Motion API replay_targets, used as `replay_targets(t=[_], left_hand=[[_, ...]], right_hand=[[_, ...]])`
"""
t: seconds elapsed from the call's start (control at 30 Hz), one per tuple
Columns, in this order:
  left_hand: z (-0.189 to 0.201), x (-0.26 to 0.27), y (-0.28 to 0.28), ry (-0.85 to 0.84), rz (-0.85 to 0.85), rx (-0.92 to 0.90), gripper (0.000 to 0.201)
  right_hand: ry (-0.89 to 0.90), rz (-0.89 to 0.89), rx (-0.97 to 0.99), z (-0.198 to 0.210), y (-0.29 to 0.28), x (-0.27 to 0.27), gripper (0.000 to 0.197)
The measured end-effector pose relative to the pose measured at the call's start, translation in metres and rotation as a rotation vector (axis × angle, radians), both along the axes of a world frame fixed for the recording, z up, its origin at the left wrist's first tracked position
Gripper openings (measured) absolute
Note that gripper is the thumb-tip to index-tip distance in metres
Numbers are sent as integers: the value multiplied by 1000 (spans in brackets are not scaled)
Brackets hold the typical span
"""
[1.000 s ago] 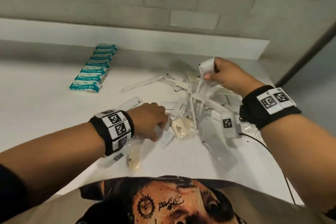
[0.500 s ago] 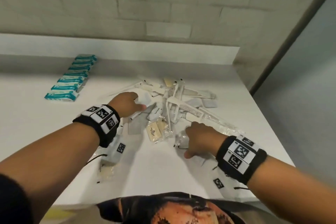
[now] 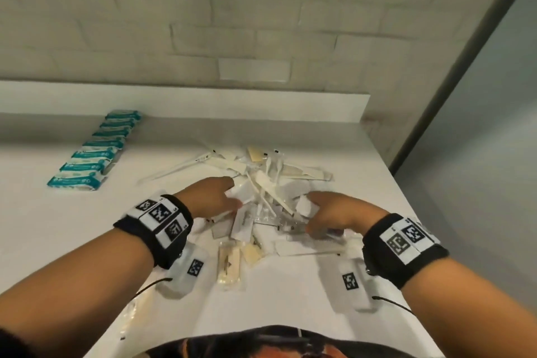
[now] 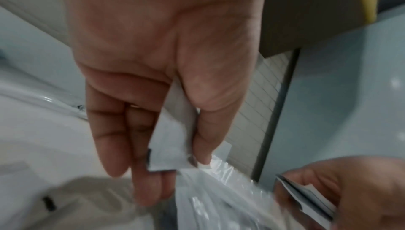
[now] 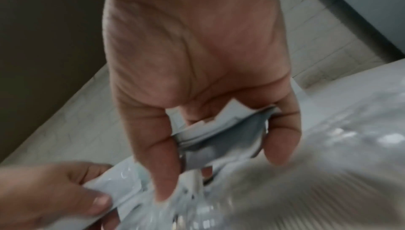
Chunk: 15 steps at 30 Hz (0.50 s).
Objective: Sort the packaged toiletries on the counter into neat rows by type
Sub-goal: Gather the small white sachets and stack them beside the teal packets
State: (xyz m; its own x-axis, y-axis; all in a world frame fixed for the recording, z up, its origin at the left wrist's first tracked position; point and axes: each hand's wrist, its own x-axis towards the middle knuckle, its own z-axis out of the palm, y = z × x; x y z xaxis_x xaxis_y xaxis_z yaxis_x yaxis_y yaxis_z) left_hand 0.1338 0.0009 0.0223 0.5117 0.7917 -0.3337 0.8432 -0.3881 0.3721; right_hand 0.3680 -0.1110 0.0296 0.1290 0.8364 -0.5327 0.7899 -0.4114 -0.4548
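A loose pile of packaged toiletries (image 3: 270,197) lies mid-counter: wrapped combs, toothbrushes and flat white sachets. My left hand (image 3: 216,197) is at the pile's left side and pinches a flat white sachet (image 4: 168,148) between thumb and fingers. My right hand (image 3: 328,212) is at the pile's right side and holds a small stack of white sachets (image 5: 221,135) between thumb and fingers. A neat row of teal-and-white packets (image 3: 96,151) runs along the far left of the counter.
A clear packet with a cream bar (image 3: 229,264) lies near the counter's front, with another clear packet (image 3: 130,317) at the front left edge. The white counter (image 3: 58,227) ends at a raised back ledge (image 3: 203,102) and a right edge (image 3: 406,203).
My right hand came down from above the pile to its right side and now holds sachets. My left hand moved forward into the pile's left side and picked up a sachet.
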Motion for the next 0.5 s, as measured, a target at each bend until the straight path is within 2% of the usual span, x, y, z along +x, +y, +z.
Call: replay_targets(t=[0.1,0.17,0.23,0.3,0.5], left_hand=[[4,1,13,-394,192,-283,24],[4,3,25,-552,276,-353,20],[5,10,36,-523,243,-265,12],[6,23,42,-382,135,-107,16],[-7,108,36,-130,-209,80,11]], right_hand=[[62,-126,157,8,27,17,46],[82,-166,203,6,45,25,48],[130,-180,193,1,61,30,56],[147,-196,193,-3,70,34,60],[276,-444,312,-16,76,51,37]])
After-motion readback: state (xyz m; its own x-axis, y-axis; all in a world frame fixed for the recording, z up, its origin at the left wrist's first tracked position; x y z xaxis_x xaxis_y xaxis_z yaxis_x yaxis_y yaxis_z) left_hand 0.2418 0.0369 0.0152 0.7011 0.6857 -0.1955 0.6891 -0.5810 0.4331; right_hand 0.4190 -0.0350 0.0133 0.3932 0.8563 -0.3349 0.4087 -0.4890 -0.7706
